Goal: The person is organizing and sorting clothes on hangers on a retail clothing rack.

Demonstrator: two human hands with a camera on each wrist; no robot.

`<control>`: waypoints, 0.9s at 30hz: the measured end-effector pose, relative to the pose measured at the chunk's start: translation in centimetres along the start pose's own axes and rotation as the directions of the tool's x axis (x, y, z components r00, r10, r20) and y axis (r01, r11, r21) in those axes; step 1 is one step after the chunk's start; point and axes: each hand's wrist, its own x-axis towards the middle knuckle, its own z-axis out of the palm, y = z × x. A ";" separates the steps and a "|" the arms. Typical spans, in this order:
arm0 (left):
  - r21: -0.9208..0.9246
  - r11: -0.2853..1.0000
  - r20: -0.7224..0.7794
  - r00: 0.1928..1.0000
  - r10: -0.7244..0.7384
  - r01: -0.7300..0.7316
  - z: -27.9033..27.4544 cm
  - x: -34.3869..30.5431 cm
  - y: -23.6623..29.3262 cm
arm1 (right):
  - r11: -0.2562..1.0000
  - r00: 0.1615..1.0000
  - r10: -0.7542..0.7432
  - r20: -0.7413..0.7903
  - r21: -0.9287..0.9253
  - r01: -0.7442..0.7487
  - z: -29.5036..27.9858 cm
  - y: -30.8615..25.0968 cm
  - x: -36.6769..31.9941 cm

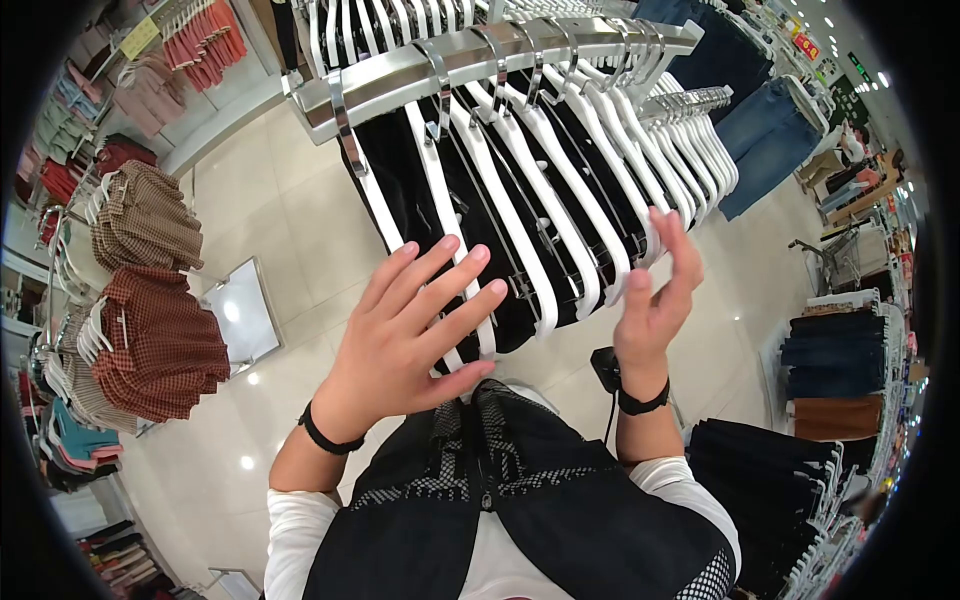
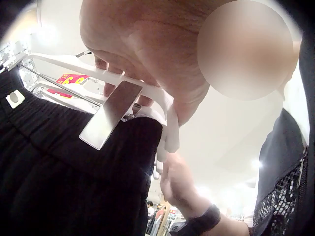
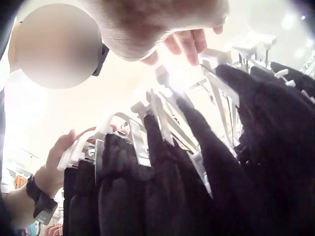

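At rail (image 1: 480, 55): left hand (image 1: 410, 335), right hand (image 1: 655, 300), two grips apart, touching white hangers (image 1: 590, 290).

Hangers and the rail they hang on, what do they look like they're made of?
The hangers look like smooth white moulded plastic, evenly glossy. Their flat hooks look like metal, grey with a dull sheen. The rail also looks like metal, probably brushed or polished: it is silvery and light reflects along it.
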 end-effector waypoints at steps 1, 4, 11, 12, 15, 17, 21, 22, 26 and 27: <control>-0.009 1.000 -0.011 1.000 0.005 -0.005 0.1 -0.1 -0.1 | 0.999 0.998 0.035 -0.043 -0.001 -0.035 0.0 0.6 -0.1; -0.026 1.000 -0.078 0.997 0.011 -0.013 1.2 -0.3 -0.1 | 0.986 0.990 0.142 0.014 -0.093 -0.140 0.0 1.7 -0.2; 0.000 0.999 -0.124 0.992 0.035 -0.035 2.3 -0.2 -0.2 | 0.992 0.994 0.108 0.007 -0.059 -0.108 0.9 1.8 -0.8; -0.002 0.999 -0.123 0.992 0.040 -0.041 2.2 -0.2 -0.4 | 0.994 0.995 0.097 0.008 -0.061 -0.096 0.9 1.7 -0.6; -0.004 0.998 -0.129 0.990 0.055 -0.056 2.1 -0.4 -0.8 | 0.996 0.998 0.065 0.018 -0.070 -0.063 1.0 1.3 -0.6; -0.009 0.998 -0.144 0.988 0.055 -0.057 2.4 -0.4 -0.9 | 0.995 0.999 0.041 0.033 -0.090 -0.038 1.3 0.6 -0.6; -0.022 0.997 -0.152 0.986 0.070 -0.074 2.7 -0.1 -1.2 | 0.992 0.995 0.099 0.013 -0.079 -0.098 1.8 0.4 -0.9; -0.024 0.996 -0.155 0.985 0.083 -0.087 2.7 -0.2 -1.3 | 0.993 0.995 0.098 0.013 -0.068 -0.096 1.6 0.5 -1.1; -0.032 0.993 -0.158 0.981 0.109 -0.116 2.6 -0.5 -2.0 | 0.983 0.980 0.182 -0.076 0.046 -0.179 1.6 1.2 -1.3; -0.036 0.992 -0.158 0.981 0.111 -0.118 2.6 -0.5 -2.0 | 0.975 0.972 0.222 -0.080 -0.003 -0.223 1.3 1.4 -1.2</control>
